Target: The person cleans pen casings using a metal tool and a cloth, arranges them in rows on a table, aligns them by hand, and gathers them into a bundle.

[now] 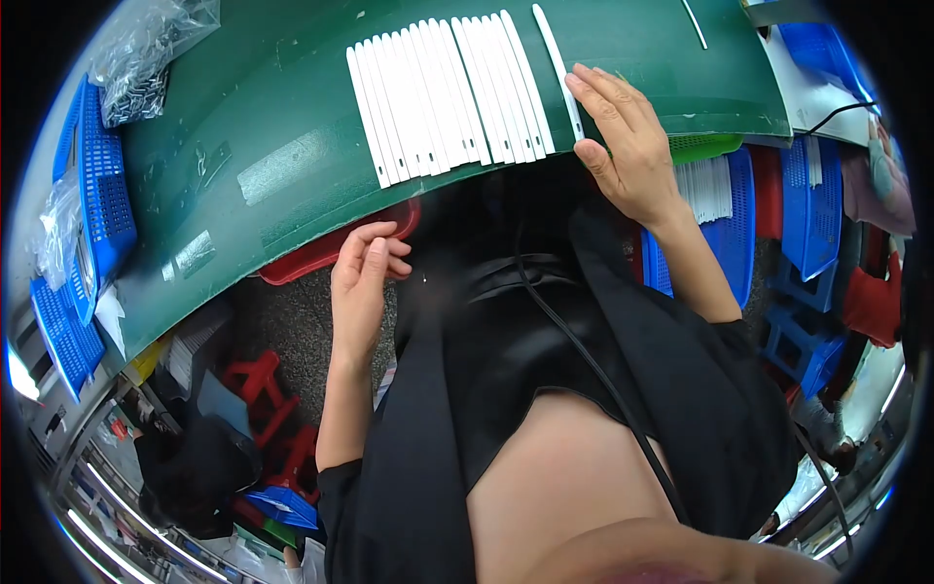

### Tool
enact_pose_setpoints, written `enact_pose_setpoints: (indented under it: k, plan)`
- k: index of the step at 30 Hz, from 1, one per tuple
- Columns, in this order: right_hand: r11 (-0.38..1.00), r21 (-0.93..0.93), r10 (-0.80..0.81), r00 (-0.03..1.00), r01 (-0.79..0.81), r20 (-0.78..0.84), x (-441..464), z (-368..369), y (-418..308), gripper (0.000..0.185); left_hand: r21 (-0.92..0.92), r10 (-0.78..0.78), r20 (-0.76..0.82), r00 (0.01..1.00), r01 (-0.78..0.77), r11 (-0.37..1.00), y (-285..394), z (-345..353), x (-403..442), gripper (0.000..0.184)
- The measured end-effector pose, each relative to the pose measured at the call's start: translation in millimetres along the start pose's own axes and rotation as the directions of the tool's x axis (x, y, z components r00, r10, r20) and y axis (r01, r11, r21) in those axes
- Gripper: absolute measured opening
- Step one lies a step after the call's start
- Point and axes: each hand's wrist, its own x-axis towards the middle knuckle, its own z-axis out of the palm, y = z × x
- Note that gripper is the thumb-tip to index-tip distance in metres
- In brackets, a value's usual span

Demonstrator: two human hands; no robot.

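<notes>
Many slim white sticks [428,97] lie side by side in a row on the green table [292,88]. One separate white stick [556,70] lies to the right of the row. My right hand [628,146] rests at that stick's right side, its fingers spread and the index fingertip and thumb near or touching it. Below the table's front edge, my left hand [365,277] hangs with its fingers curled loosely and apart, holding nothing visible.
A clear bag of small metal parts [136,88] and blue baskets [102,185] stand at the left. A thin white piece [695,24] lies at the upper right. Beside the right forearm, a blue basket [725,234] holds white sticks. A red tray [302,258] sits below the edge.
</notes>
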Motion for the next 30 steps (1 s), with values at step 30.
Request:
enact_pose_setpoints:
  k: [30]
  plan:
    - [0.961, 0.050, -0.235, 0.900, 0.271, -0.367, 22.9, 38.4, -73.1, 0.024, 0.837, 0.768, 0.303, 0.564, -0.543, 0.069, 35.1, 26.8, 87.9, 0.043]
